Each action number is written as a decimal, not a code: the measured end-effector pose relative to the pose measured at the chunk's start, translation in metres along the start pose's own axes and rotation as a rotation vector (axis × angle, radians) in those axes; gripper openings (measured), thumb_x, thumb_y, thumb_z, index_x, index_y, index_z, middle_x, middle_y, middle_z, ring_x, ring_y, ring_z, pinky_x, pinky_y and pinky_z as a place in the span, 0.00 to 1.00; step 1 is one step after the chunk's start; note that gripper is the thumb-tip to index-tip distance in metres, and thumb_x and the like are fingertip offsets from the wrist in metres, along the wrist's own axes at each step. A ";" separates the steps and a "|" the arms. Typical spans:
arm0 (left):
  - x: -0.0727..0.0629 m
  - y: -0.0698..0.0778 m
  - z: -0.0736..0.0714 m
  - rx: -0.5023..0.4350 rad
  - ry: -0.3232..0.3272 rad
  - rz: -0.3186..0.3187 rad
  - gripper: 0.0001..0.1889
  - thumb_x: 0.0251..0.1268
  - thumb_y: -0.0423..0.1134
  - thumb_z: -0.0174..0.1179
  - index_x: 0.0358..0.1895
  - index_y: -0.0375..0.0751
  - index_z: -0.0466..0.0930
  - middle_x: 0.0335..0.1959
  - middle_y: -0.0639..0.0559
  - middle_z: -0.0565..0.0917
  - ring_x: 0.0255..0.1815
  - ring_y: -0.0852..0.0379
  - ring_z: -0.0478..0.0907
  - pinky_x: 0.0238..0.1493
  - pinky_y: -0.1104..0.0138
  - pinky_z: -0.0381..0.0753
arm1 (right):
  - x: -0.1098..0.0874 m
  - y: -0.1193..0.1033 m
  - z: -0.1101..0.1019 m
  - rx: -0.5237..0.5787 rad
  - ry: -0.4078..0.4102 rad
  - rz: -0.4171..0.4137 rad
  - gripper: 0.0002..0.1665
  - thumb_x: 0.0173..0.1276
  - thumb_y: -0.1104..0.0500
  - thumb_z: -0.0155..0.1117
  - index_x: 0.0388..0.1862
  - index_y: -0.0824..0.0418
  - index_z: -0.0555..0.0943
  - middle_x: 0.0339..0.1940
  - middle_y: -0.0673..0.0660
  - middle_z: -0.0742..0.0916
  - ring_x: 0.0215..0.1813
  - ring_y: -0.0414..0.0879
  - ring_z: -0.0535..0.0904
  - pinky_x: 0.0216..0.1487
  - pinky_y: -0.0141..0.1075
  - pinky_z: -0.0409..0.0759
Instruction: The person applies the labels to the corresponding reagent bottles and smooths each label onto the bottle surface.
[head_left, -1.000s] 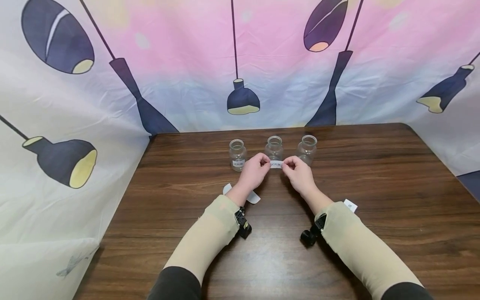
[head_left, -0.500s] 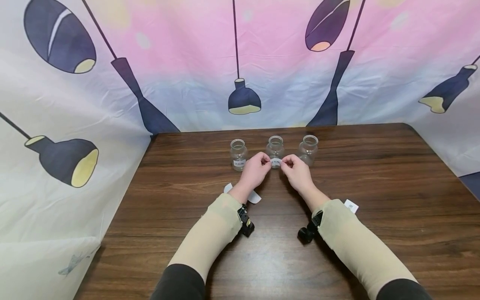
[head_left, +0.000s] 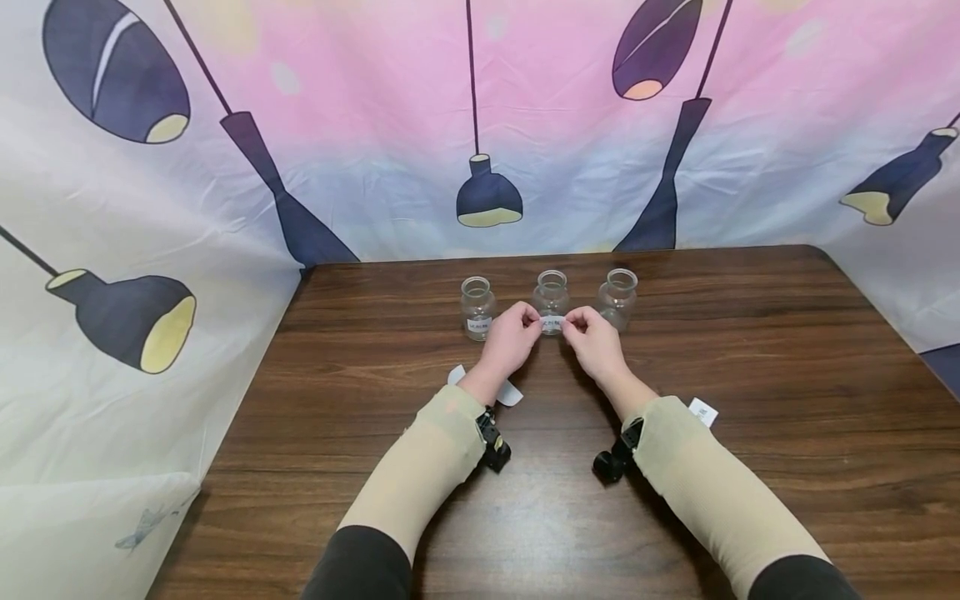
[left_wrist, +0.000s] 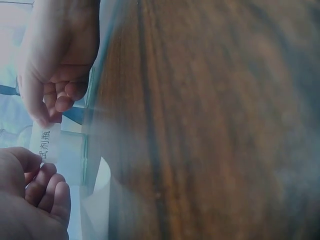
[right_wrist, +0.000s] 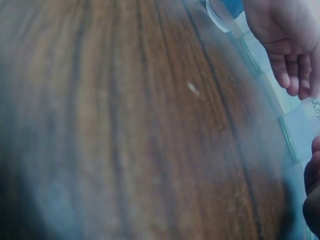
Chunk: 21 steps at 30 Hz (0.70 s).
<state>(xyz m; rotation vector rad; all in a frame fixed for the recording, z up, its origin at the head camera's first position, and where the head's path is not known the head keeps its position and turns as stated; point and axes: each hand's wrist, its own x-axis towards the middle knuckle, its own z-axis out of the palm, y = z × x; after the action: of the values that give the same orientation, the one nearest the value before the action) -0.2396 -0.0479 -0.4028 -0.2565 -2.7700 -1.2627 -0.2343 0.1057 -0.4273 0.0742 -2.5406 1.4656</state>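
Between my two hands, a small white label (head_left: 552, 323) with printed characters is stretched across the front of the middle glass jar (head_left: 552, 293). The fingertips of my left hand (head_left: 512, 340) pinch its left end. My right hand (head_left: 596, 343) pinches the right end with thumb and forefinger. Up close in the left wrist view, the label (left_wrist: 46, 142) stands between both sets of fingertips, overlapping the jar's glass. The left glass jar (head_left: 477, 297) carries a similar white label. At the right stands another glass jar (head_left: 617, 298), its lower front partly behind my right hand.
A curled strip of white paper (head_left: 509, 395) lies on the brown wooden table (head_left: 337, 417), partly under my left wrist. Near my right sleeve is a small white printed piece (head_left: 702, 412). A patterned cloth (head_left: 405, 167) hangs right behind the table's back edge.
Both hands have shifted slightly forward, carrying the label up against the middle jar's front. It bowed midway and now looks flatter. The jars have stayed put.
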 end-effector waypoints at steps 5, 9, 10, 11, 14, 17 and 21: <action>0.000 0.004 0.002 0.027 0.044 0.015 0.03 0.62 0.35 0.54 0.34 0.42 0.77 0.29 0.54 0.79 0.32 0.56 0.74 0.36 0.67 0.73 | 0.000 -0.001 0.000 -0.007 0.010 -0.002 0.07 0.66 0.60 0.58 0.37 0.65 0.78 0.29 0.58 0.82 0.32 0.48 0.77 0.37 0.36 0.73; 0.001 0.003 0.004 0.040 0.051 -0.003 0.03 0.62 0.35 0.55 0.35 0.42 0.78 0.29 0.54 0.79 0.32 0.56 0.75 0.36 0.67 0.73 | 0.001 -0.001 0.000 -0.009 0.013 0.004 0.08 0.66 0.60 0.58 0.37 0.65 0.77 0.29 0.58 0.82 0.32 0.49 0.77 0.36 0.36 0.73; 0.001 0.003 0.004 0.045 0.052 -0.005 0.03 0.62 0.35 0.55 0.35 0.42 0.77 0.29 0.54 0.79 0.32 0.57 0.74 0.36 0.68 0.73 | 0.001 0.000 0.000 -0.006 0.014 0.007 0.08 0.66 0.60 0.58 0.37 0.65 0.77 0.29 0.58 0.82 0.32 0.49 0.77 0.36 0.36 0.72; 0.001 0.003 0.004 0.050 0.052 -0.005 0.02 0.62 0.35 0.55 0.34 0.43 0.77 0.29 0.55 0.79 0.32 0.57 0.74 0.36 0.68 0.73 | 0.001 0.000 0.001 -0.007 0.015 0.009 0.08 0.66 0.59 0.58 0.37 0.64 0.77 0.29 0.58 0.82 0.32 0.49 0.77 0.36 0.36 0.72; 0.001 0.003 0.004 0.058 0.052 -0.007 0.02 0.62 0.35 0.55 0.34 0.43 0.77 0.29 0.55 0.79 0.32 0.57 0.74 0.36 0.68 0.73 | 0.002 0.000 0.001 -0.004 0.018 0.010 0.08 0.66 0.60 0.58 0.37 0.65 0.78 0.28 0.58 0.82 0.32 0.49 0.77 0.36 0.36 0.72; 0.001 0.003 0.004 0.060 0.060 -0.009 0.02 0.61 0.35 0.55 0.33 0.43 0.77 0.28 0.55 0.79 0.32 0.57 0.75 0.36 0.68 0.73 | 0.002 0.000 0.001 -0.002 0.014 0.011 0.08 0.66 0.60 0.58 0.37 0.65 0.78 0.29 0.58 0.82 0.32 0.49 0.77 0.36 0.36 0.73; 0.003 0.004 0.007 0.060 0.067 -0.009 0.02 0.62 0.35 0.55 0.33 0.43 0.77 0.27 0.55 0.79 0.31 0.57 0.74 0.35 0.68 0.73 | 0.002 0.002 0.000 -0.015 0.021 0.008 0.08 0.67 0.59 0.58 0.38 0.64 0.78 0.29 0.58 0.82 0.32 0.49 0.78 0.37 0.37 0.73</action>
<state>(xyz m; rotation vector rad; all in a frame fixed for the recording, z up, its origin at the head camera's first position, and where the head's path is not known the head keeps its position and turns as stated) -0.2419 -0.0397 -0.4038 -0.1940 -2.7500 -1.1663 -0.2368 0.1065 -0.4287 0.0460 -2.5382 1.4420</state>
